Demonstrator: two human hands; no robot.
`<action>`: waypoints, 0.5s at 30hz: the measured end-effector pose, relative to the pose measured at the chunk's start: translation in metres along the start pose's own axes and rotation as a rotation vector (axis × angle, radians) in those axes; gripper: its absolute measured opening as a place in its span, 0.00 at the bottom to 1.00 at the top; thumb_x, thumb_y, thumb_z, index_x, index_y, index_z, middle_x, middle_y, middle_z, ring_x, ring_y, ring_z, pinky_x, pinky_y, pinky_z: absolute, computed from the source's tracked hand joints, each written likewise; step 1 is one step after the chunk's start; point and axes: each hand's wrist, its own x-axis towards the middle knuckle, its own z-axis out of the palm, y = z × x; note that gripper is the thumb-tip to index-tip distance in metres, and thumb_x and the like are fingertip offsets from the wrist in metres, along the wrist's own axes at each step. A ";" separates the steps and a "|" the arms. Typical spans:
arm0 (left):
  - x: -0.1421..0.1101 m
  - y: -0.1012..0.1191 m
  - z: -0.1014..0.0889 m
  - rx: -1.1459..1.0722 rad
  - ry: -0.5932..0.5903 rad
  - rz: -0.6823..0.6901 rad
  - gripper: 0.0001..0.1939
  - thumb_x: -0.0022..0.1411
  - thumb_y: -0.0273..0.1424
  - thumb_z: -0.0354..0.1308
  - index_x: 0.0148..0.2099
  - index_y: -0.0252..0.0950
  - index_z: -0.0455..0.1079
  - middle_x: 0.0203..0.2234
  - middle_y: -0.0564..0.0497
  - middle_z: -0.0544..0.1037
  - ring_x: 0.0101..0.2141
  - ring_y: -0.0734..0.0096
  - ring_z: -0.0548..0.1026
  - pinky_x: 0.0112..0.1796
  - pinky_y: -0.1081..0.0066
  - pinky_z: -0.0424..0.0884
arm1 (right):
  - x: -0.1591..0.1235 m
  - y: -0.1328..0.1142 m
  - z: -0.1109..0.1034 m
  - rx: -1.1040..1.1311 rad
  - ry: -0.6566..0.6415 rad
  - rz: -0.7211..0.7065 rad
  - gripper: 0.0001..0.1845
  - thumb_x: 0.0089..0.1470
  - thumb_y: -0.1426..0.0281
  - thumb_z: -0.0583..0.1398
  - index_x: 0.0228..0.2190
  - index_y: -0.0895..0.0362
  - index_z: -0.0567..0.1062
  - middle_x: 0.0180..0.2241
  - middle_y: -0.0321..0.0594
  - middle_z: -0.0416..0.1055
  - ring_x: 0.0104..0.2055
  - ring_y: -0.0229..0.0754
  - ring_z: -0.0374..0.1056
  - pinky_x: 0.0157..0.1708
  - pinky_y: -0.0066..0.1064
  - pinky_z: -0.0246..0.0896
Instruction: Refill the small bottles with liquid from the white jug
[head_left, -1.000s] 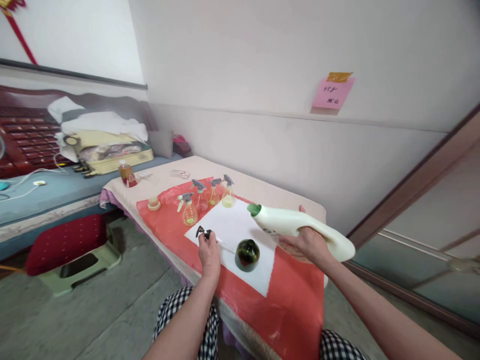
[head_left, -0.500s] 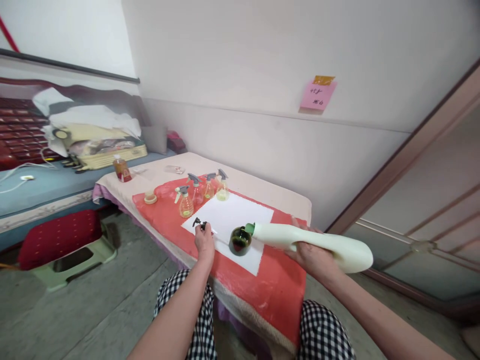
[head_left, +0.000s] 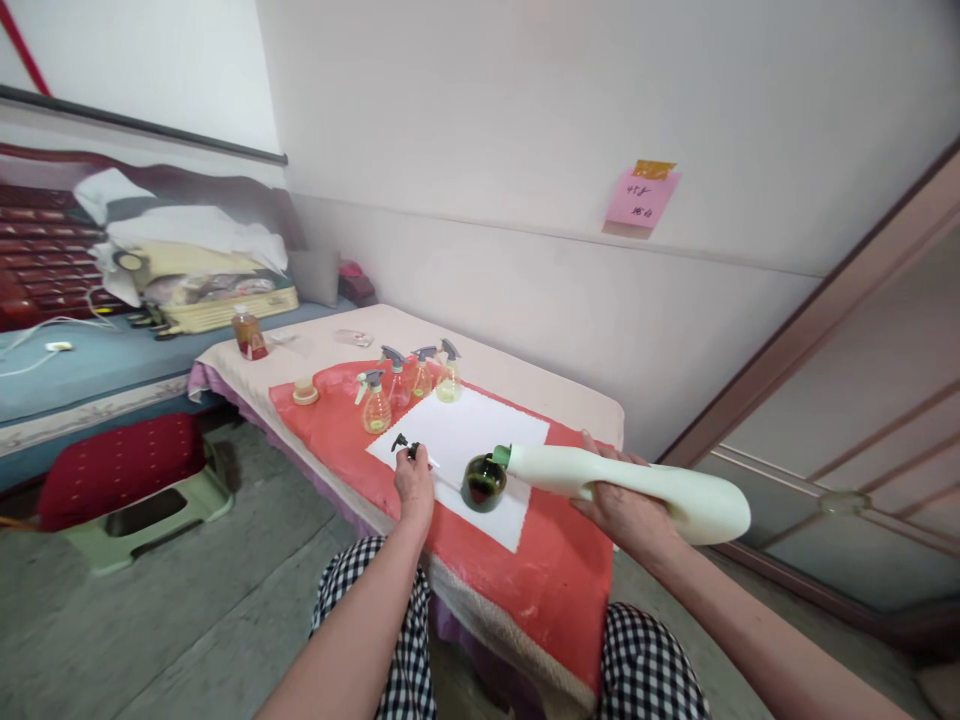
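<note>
My right hand (head_left: 626, 505) is closed round the handle of a large pale green jug bottle (head_left: 555, 470), tipped nearly level. Its green spout (head_left: 501, 456) meets the mouth of a round dark green bottle (head_left: 484, 486), which stands upright on a white sheet (head_left: 480, 430). Whether liquid is flowing at the spout I cannot make out. To the left, my left hand (head_left: 414, 482) pinches a black pump head (head_left: 406, 447) with a clear tube, held above the sheet's near left corner.
Several clear spray bottles (head_left: 376, 405) with grey triggers stand behind the sheet on a red plastic cover (head_left: 330, 410). A small lidded jar (head_left: 304, 390) and a brown bottle (head_left: 248, 333) are farther left. A red-topped stool (head_left: 142, 470) stands on the floor.
The view has shifted slightly, so everything sits a little lower and to the right. Both hands keep their holds, and the jug's spout stays at the green bottle's mouth.
</note>
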 end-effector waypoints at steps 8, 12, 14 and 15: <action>-0.001 0.003 -0.001 -0.016 -0.034 -0.047 0.15 0.62 0.43 0.50 0.40 0.37 0.67 0.26 0.49 0.75 0.30 0.62 0.76 0.35 0.66 0.68 | 0.007 -0.001 -0.007 0.005 -0.005 -0.020 0.48 0.53 0.66 0.61 0.67 0.54 0.43 0.58 0.53 0.62 0.56 0.63 0.61 0.53 0.51 0.57; -0.002 0.004 -0.001 -0.020 -0.041 -0.053 0.15 0.61 0.44 0.50 0.40 0.37 0.67 0.26 0.49 0.75 0.30 0.62 0.76 0.35 0.66 0.68 | 0.009 0.000 -0.011 -0.014 -0.016 -0.039 0.48 0.52 0.67 0.62 0.67 0.54 0.44 0.58 0.54 0.61 0.55 0.63 0.60 0.53 0.52 0.56; -0.002 0.004 -0.001 -0.020 -0.042 -0.057 0.15 0.61 0.44 0.50 0.40 0.37 0.67 0.25 0.49 0.75 0.30 0.62 0.75 0.35 0.66 0.68 | 0.009 0.001 -0.010 -0.020 -0.020 -0.044 0.48 0.52 0.66 0.62 0.67 0.55 0.44 0.58 0.54 0.61 0.55 0.63 0.60 0.53 0.52 0.56; -0.002 0.004 -0.001 -0.020 -0.043 -0.059 0.16 0.61 0.44 0.50 0.40 0.37 0.67 0.26 0.49 0.75 0.30 0.62 0.75 0.35 0.66 0.68 | 0.009 0.002 -0.010 -0.022 -0.023 -0.045 0.48 0.52 0.66 0.62 0.67 0.55 0.44 0.58 0.54 0.61 0.55 0.63 0.60 0.54 0.52 0.56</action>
